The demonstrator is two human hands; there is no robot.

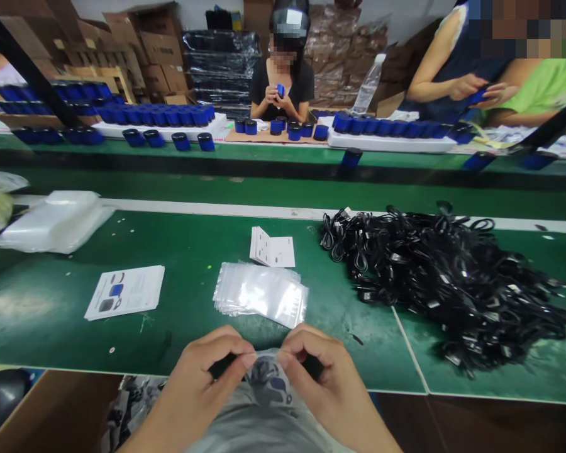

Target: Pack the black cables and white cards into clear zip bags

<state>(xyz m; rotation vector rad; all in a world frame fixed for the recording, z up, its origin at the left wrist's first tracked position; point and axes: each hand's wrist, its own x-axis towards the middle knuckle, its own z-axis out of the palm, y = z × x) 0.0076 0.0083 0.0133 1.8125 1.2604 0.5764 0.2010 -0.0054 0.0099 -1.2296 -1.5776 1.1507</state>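
Note:
Both hands pinch the top edge of a clear plastic bag (265, 379) at the front edge of the table. My left hand (210, 371) grips one upper corner between thumb and forefinger; my right hand (318, 368) pinches the opposite corner. Through the film, a dark cable and a printed leaflet seem to show. Just beyond the hands lies a fanned stack of flat clear bags (259, 292). Behind it stands a folded white leaflet (272, 248). To the left is a pile of printed leaflets (125, 292), and on the right a large heap of coiled black cables (434, 283).
A bundle of white plastic bags (56, 220) lies at the left of the green table (179, 251). Across it, blue cylindrical items (155, 115) stand in rows near co-workers. Below the front edge, a cardboard box (70, 412) contains packed items. A bottle (370, 85) stands opposite.

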